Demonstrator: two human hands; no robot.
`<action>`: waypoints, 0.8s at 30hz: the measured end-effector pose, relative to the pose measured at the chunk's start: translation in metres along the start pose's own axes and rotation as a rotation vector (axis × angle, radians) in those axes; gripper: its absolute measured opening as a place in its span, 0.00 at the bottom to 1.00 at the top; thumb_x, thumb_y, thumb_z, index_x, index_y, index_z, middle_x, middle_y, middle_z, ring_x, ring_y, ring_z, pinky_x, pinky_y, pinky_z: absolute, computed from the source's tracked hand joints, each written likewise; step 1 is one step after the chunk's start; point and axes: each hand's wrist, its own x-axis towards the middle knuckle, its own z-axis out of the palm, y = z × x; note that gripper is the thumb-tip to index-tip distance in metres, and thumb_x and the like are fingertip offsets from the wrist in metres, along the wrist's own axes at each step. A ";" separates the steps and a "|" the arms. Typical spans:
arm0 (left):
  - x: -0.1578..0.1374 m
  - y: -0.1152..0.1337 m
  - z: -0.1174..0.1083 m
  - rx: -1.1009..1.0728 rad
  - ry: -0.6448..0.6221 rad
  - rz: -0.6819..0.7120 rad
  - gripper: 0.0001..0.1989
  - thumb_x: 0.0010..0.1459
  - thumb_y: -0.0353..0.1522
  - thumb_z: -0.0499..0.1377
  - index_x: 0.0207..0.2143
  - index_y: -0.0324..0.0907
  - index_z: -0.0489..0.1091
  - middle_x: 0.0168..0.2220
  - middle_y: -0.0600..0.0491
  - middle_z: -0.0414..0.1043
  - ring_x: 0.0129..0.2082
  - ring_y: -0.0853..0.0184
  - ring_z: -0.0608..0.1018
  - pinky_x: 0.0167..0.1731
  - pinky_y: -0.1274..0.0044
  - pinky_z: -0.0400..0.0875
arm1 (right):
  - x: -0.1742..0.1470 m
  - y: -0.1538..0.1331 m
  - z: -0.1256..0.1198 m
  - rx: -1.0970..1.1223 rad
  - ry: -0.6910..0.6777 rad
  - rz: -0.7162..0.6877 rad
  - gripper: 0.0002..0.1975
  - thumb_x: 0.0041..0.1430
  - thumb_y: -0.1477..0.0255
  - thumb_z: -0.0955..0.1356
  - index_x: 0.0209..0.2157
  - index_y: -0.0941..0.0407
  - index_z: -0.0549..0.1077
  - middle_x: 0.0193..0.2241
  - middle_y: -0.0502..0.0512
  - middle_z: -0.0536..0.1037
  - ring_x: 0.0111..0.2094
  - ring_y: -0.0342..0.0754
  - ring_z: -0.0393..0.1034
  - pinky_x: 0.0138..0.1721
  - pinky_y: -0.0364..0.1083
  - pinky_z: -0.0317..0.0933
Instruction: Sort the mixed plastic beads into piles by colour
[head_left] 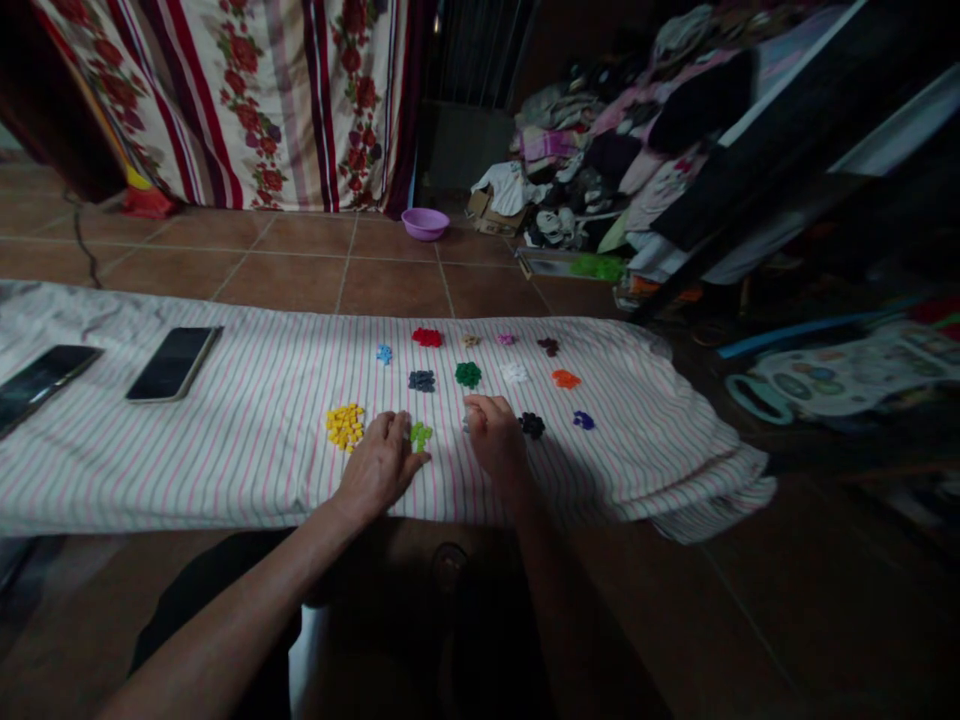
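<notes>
My left hand (379, 462) rests on the striped cloth, fingers stretched forward and thumb apart, between a pile of small yellow pieces (345, 427) and a small lime-green pile (420, 435). The thumb is close to the lime-green pieces. Curled with its fingertips together, my right hand (495, 432) is over a small pale pile (466, 424) that it partly hides. Whatever it pinches is too small to make out. Black pieces (532, 425) lie just right of it. Dark green pieces (468, 374), grey pieces (421, 380) and white pieces (515, 372) lie beyond the hands.
Red pieces (427, 338), light blue pieces (384, 354), orange pieces (565, 379) and dark blue pieces (583, 420) lie farther out on the striped cloth (255, 440). Two phones, one a dark phone (174, 364), lie at left. A purple basin (425, 224) stands on the floor.
</notes>
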 end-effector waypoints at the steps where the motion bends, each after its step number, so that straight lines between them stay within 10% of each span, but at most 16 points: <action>1: 0.001 0.002 0.001 -0.007 -0.027 -0.022 0.26 0.58 0.39 0.59 0.55 0.39 0.58 0.50 0.43 0.64 0.48 0.60 0.71 0.48 0.67 0.70 | -0.002 0.005 -0.005 -0.020 -0.008 0.028 0.14 0.60 0.75 0.60 0.42 0.57 0.75 0.39 0.59 0.74 0.40 0.50 0.70 0.45 0.48 0.64; 8: 0.016 0.010 0.007 -0.046 -0.156 -0.092 0.16 0.57 0.33 0.59 0.48 0.41 0.64 0.48 0.47 0.63 0.42 0.66 0.74 0.45 0.73 0.71 | -0.016 0.025 -0.020 -0.099 -0.204 0.179 0.22 0.50 0.69 0.72 0.48 0.58 0.73 0.37 0.57 0.71 0.32 0.47 0.67 0.38 0.47 0.63; 24: 0.024 0.017 0.018 0.087 -0.163 0.026 0.17 0.61 0.38 0.55 0.52 0.49 0.66 0.49 0.50 0.63 0.40 0.68 0.74 0.36 0.76 0.70 | -0.011 0.022 -0.007 -0.040 -0.271 0.013 0.13 0.54 0.72 0.69 0.44 0.52 0.75 0.39 0.53 0.71 0.39 0.46 0.68 0.42 0.45 0.63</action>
